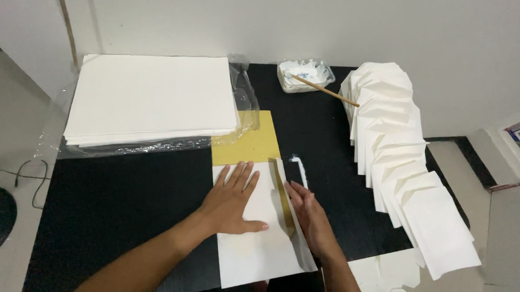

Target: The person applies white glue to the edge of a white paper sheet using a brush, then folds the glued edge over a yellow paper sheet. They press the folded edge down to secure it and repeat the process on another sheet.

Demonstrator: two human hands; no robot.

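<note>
From the head camera, looking down over the person's forearms, a black worktop (122,199) fills most of the scene. In the middle of it lies a white paper sheet (259,254), set over a yellow board (245,144) whose upper part sticks out beyond the sheet's top edge. The left hand (233,202) lies flat on the sheet, palm down, its fingers (244,175) spread apart and pointing away from the person, the thumb stretched out to the side; it grips nothing, only presses. The right hand (310,217) rests along the sheet's right edge, where a narrow flap (291,220) of the paper is turned up and over; its fingers lie close together against that flap, pressing rather than clamping it. Just beyond the right fingertips a short streak of white glue (300,166) marks the black surface. At the far left of the worktop sits a thick stack of large white sheets (153,98) on crumpled clear plastic wrap (155,145). Towards the back, a small clear tub of white paste (306,74) holds a thin wooden stick (325,90) that leans out to the right. Along the right side runs an overlapping row of folded white paper envelopes (401,169), reaching from the back nearly to the near edge, with a few white scraps (388,272) lying beside its near end.
</note>
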